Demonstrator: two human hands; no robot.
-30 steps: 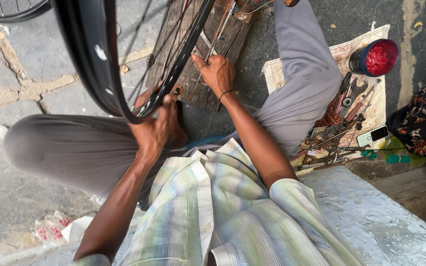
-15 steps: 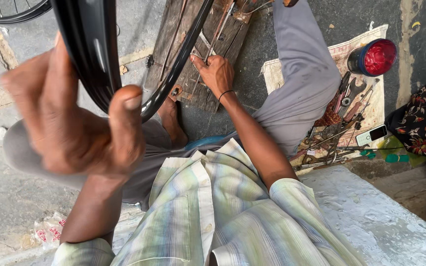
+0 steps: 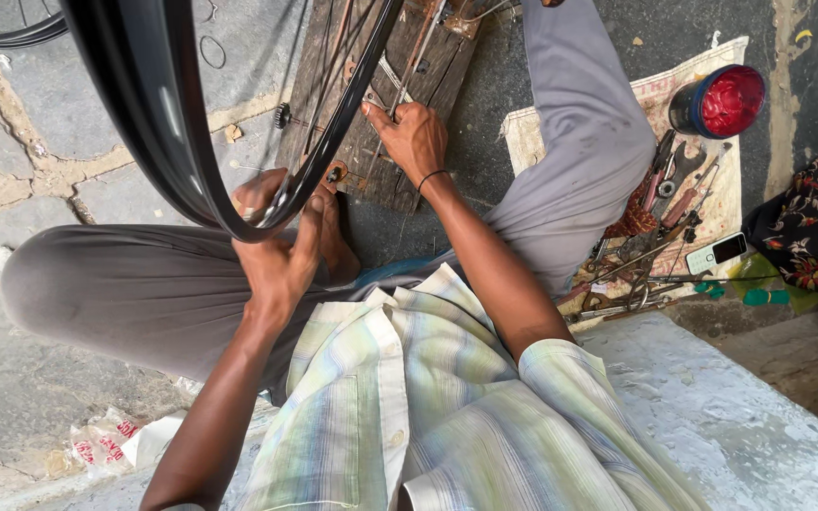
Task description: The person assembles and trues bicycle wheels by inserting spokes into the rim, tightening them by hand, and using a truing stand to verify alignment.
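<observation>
Left grip (image 3: 276, 260) closed on the black bicycle wheel rim (image 3: 158, 142); right grip (image 3: 414, 137) pinching a spoke (image 3: 407, 71) over the wooden board (image 3: 428, 85).

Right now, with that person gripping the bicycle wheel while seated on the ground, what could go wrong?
The left hand grips the black wheel rim at its lowest edge; if the wheel turned, fingers might get pinched. The right hand works among the thin spokes over the wooden board, so a slip could scrape knuckles. Loose tools lie beside the right knee and could be kicked or scattered.
</observation>
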